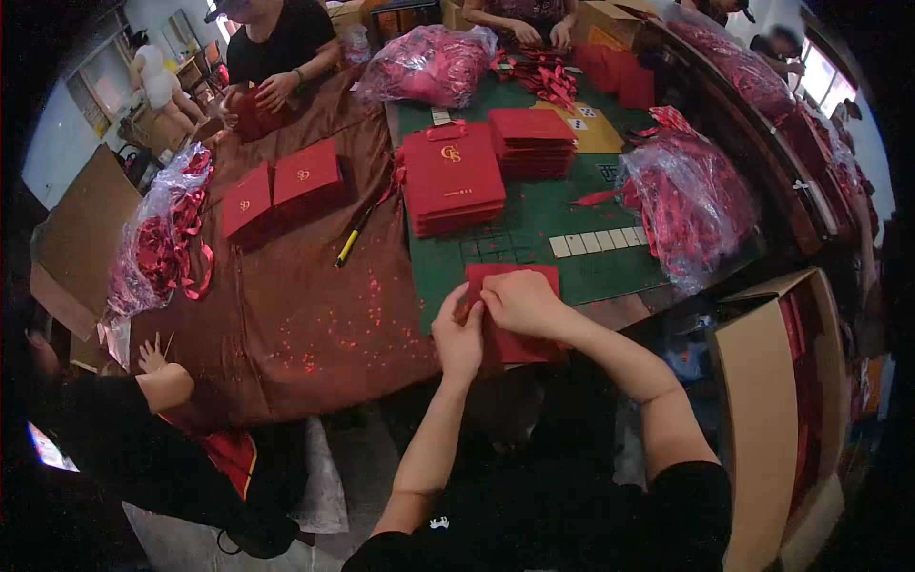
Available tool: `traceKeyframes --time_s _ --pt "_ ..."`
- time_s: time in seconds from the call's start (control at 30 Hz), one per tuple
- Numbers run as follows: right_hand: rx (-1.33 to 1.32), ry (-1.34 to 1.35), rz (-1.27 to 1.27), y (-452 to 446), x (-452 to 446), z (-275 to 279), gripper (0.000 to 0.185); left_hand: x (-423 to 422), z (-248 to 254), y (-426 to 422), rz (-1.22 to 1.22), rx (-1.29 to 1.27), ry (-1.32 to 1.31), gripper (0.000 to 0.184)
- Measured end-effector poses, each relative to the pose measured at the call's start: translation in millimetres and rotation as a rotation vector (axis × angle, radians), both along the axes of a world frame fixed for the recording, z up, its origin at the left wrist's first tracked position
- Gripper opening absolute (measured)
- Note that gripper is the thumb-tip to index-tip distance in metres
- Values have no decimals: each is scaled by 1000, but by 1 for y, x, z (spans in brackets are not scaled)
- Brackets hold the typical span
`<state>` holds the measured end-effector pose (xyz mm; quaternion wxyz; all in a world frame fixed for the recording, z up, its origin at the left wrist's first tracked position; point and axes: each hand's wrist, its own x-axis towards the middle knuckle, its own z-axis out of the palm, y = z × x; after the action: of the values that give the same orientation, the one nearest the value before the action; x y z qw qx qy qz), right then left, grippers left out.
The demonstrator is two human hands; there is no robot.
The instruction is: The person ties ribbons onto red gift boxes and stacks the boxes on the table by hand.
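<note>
A red paper bag (530,349) lies in front of me at the table's near edge. My left hand (458,336) grips its left side between thumb and fingers. Over the bag's upper part, my right hand (522,302) is closed in a pinch, its fingertips close to those of my left. Whatever sits between the right fingertips is hidden. Just beyond is a stack of red bags (454,176) with gold lettering and a red ribbon on top. Behind it, to the right, stands another red stack (532,141).
Plastic bags of red ribbon lie at right (691,205), back (434,67) and left (162,234). A yellow cutter (354,236) rests on the brown cloth (315,315). An open carton (762,419) stands right. Co-workers' hands (276,93) hold red paper; another hand (152,357) is at left.
</note>
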<state>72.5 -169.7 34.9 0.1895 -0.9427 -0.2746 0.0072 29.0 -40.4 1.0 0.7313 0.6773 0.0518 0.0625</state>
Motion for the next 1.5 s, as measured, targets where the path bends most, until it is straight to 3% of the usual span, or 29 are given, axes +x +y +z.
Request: traceKeyframes --time_s 0.1,0.2,0.27,0.37,0.4,0.5,0.57,0.6,0.67,0.7,0.77,0.87,1.07,1.17,1.27,1.37,1.43,1.47,1.5 --pt "100 97 -147 3 0 2 21 -1 5 1 -24 57 65 33" --pt "262 181 -140 1 4 5 25 -4 0 -4 49 71 -45 32" --pt "255 218 -164 3 9 -1 26 -8 4 -8 72 219 -87 33" --pt "102 -7 -64 2 5 1 23 -10 10 -8 98 209 -84 34" --pt "-47 3 -88 4 0 16 19 -7 8 -7 46 -21 -40 34" --pt "71 -197 18 -9 10 21 16 -1 19 -8 5 -491 191 36" --pt "248 24 87 -25 26 16 18 3 14 -2 -145 -605 114 34" --pt "446 261 86 -31 32 10 18 12 -6 6 -139 -253 15 32" --pt "521 247 166 -36 36 -14 17 15 16 20 -291 400 48 30" --pt "516 203 156 -35 34 -16 18 13 25 20 -239 512 70 26" --pt "564 224 142 -33 30 -22 17 12 24 21 -40 986 -423 26" --pt "628 306 105 -32 29 -28 18 29 -1 20 -12 1027 -598 24" --pt "503 479 76 -37 33 -16 28 41 9 32 -71 1192 -964 17" --pt "364 570 64 -43 37 -6 35 41 -3 42 -191 1171 -810 13" --pt "461 651 76 -45 35 -14 38 42 -10 60 -140 1035 -735 7" --pt "448 515 100 -41 35 -26 44 41 0 95 -106 1170 -729 7" --pt "277 472 4 -29 24 -5 51 37 0 113 -47 1269 -770 8" --pt "231 137 85 -25 26 -33 52 35 1 122 -91 1295 -724 9" --pt "231 98 84 -23 22 -35 49 33 2 127 -79 1311 -718 9"
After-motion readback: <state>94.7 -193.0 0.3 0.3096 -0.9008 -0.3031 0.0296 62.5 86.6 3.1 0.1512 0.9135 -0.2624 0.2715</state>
